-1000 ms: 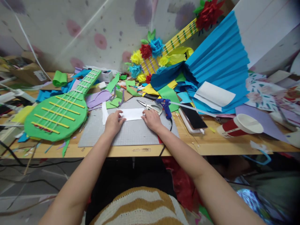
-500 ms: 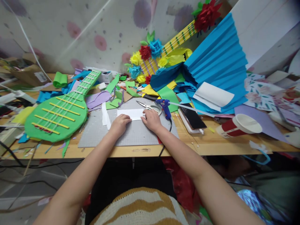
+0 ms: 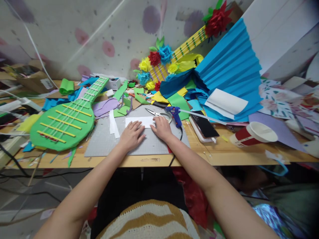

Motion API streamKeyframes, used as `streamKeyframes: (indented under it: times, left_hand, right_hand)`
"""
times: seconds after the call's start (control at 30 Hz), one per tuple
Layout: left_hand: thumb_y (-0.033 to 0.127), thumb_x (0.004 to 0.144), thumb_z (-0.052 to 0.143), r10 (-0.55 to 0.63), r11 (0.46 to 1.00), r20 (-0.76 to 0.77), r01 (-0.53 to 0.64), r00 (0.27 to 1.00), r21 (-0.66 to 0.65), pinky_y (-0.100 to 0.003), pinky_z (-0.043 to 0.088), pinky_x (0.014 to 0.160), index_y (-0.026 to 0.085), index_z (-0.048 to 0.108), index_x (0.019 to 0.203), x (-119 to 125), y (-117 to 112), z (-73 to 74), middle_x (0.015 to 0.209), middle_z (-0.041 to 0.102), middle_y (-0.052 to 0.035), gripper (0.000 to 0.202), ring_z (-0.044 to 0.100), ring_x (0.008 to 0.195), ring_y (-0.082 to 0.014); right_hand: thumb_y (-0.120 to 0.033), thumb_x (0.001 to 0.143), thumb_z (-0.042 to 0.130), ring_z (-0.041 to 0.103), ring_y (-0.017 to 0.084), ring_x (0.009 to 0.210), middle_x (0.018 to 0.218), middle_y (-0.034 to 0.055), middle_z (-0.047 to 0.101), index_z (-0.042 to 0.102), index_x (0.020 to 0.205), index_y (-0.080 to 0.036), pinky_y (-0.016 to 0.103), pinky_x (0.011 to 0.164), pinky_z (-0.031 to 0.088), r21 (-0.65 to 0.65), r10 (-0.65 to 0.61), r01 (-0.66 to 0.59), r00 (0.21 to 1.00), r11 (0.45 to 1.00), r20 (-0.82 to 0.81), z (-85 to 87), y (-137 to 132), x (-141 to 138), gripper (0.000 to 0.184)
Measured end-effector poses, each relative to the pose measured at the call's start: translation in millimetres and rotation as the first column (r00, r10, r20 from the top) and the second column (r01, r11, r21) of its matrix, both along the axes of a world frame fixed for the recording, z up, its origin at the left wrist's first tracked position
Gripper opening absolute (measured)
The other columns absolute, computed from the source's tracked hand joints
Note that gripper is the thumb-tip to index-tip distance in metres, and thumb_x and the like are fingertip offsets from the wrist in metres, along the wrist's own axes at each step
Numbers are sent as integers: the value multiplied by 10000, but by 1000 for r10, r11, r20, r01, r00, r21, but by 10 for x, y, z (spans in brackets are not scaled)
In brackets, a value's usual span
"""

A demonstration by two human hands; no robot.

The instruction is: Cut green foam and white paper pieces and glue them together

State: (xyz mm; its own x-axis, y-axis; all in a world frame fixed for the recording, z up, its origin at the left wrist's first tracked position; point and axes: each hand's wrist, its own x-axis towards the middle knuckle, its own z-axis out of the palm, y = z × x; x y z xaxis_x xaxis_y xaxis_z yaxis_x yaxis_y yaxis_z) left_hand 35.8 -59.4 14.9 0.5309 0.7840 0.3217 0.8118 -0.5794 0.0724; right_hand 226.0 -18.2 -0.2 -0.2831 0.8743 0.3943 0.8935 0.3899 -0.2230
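A white paper strip (image 3: 142, 121) lies on the grey cutting mat (image 3: 104, 142). My left hand (image 3: 131, 136) lies flat on the strip's near edge with its fingers stretched out. My right hand (image 3: 161, 127) presses on the strip's right end, fingers bent down onto the paper. A second white strip (image 3: 113, 126) lies loose on the mat to the left. Scissors (image 3: 158, 114) and a blue glue gun (image 3: 175, 114) rest just beyond my right hand.
A green paper guitar (image 3: 64, 121) lies at the left. A black phone (image 3: 204, 124) and a tipped red paper cup (image 3: 254, 133) sit to the right. A folded blue paper fan (image 3: 229, 69), paper flowers (image 3: 156, 59) and coloured scraps crowd the back.
My left hand has slid to the right along the strip, closer to my right hand, and its fingers have spread flat. The visible strip between the hands looks shorter.
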Motion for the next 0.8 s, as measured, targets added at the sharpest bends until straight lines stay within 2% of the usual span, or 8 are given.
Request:
streamKeyframes:
  times: [0.1, 0.2, 0.37, 0.6, 0.8]
  left_hand:
    - [427, 890, 327, -83, 995, -17, 82, 996, -48, -445, 168, 1113, 173, 480, 1278, 7, 36, -26, 1384, 427, -79, 489, 299, 1323, -233]
    - [458, 895, 292, -121, 986, -41, 116, 992, -118, -410, 175, 1117, 146, 396, 1341, 18, 59, -44, 1408, 390, -76, 553, 272, 1338, -213]
    - [474, 896, 275, -108, 980, -71, 95, 992, -176, -414, 152, 1121, 136, 378, 1350, 26, 64, -52, 1417, 367, -90, 575, 292, 1329, -212]
    - [346, 909, 266, -74, 981, -55, 63, 996, -184, -381, 217, 1105, 132, 438, 1309, -2, 53, -88, 1394, 403, -77, 485, 327, 1311, -188]
    - [403, 904, 281, -43, 983, -49, 34, 998, -183, -339, 234, 1101, 133, 374, 1351, 2, 10, -58, 1398, 396, -78, 530, 331, 1308, -171]
  right_hand:
    - [-307, 805, 536, 457, 244, 948, 984, 103, 576, 548, 1014, -140, 328, 831, 337, -1, -3, 3, 1000, 1000, 5, 0, 0, -10, 268]
    - [-301, 803, 535, 459, 242, 950, 983, 100, 579, 549, 1014, -141, 324, 830, 336, -3, -5, 5, 1000, 1000, 6, 4, -2, -18, 266]
    - [-300, 803, 526, 462, 245, 942, 975, 106, 581, 554, 1001, -138, 328, 819, 337, -3, -13, 13, 1000, 1000, 15, 15, -3, -21, 257]
    - [-302, 787, 539, 471, 243, 924, 944, 101, 586, 554, 988, -136, 331, 822, 344, -14, -2, 2, 1000, 1000, 0, 28, 4, -16, 261]
    - [-301, 785, 534, 468, 248, 932, 961, 109, 581, 554, 996, -136, 340, 825, 345, -2, -4, 4, 1000, 1000, -11, -8, 21, -10, 269]
